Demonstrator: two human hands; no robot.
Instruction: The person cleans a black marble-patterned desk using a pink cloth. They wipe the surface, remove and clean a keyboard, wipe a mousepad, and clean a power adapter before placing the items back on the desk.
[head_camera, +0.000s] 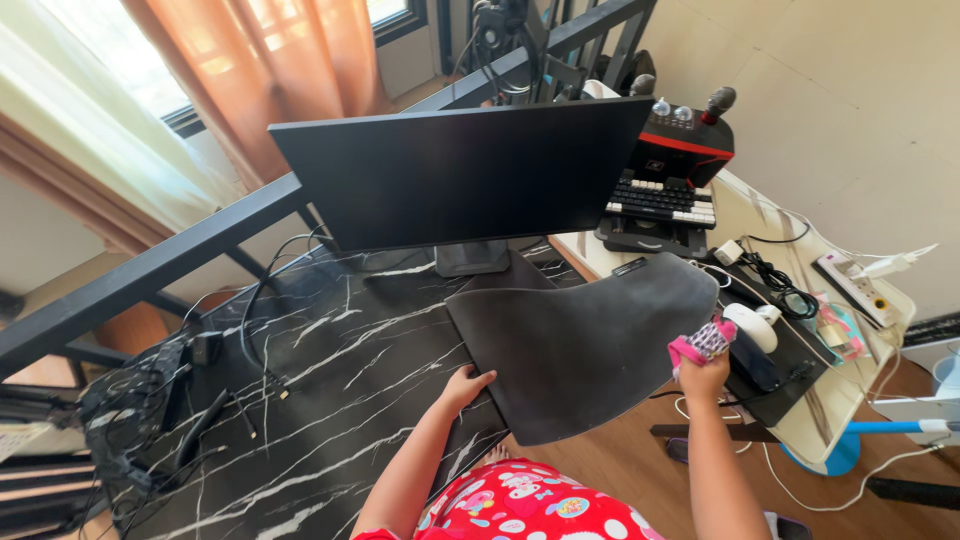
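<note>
One person's left hand (466, 385) grips one dark desk mat (585, 340) lifted off a black marble desk (330, 400); right hand (702, 368) clutches one pink cloth (703, 341); one monitor (460, 175) stands behind.

Bench (330, 360): black marble-look top with white veining, smooth, semi-gloss sheen where window light falls. Desk mat (590, 340): dark grey, matt, soft and pliable, its edge lifted in the left hand (465, 385). Cloth (703, 343): pink patterned fabric, bunched in the right hand (703, 375). Monitor (460, 175): screen black, matt, low glare; stand grey, smooth. Keyboard (660, 200): plastic, black and white keys. Mouse (750, 325): white, smooth plastic. Curtain (270, 70): orange woven cloth, translucent. Floor (620, 465): brown wood-look boards, smooth.
</note>
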